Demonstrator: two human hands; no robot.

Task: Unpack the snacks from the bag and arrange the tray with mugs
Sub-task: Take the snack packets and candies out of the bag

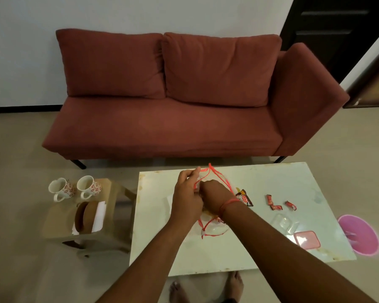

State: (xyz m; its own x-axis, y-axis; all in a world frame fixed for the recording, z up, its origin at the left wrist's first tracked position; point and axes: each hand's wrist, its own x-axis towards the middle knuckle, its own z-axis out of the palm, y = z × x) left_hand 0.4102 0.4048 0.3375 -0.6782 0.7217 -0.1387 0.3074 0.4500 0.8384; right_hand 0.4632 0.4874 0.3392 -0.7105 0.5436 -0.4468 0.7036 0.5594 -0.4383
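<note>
Left fingers [192, 172] pinch the bag [214, 228] rim open, right hand [212, 193] buried inside, grip unseen: unpacking continues; next, snack beside candies [279, 203].

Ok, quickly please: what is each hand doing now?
Left hand: closed, pinching the red rim of the clear bag.
Right hand: closed at the bag's opening; what it grips cannot be told.

On the tabletop [260, 180] the bag [214, 228] lies in the middle, three candies [276, 203] to its right. Two mugs [74, 189] stand on a stool [109, 193] left of the tabletop. Behind is a sofa [173, 101].
</note>
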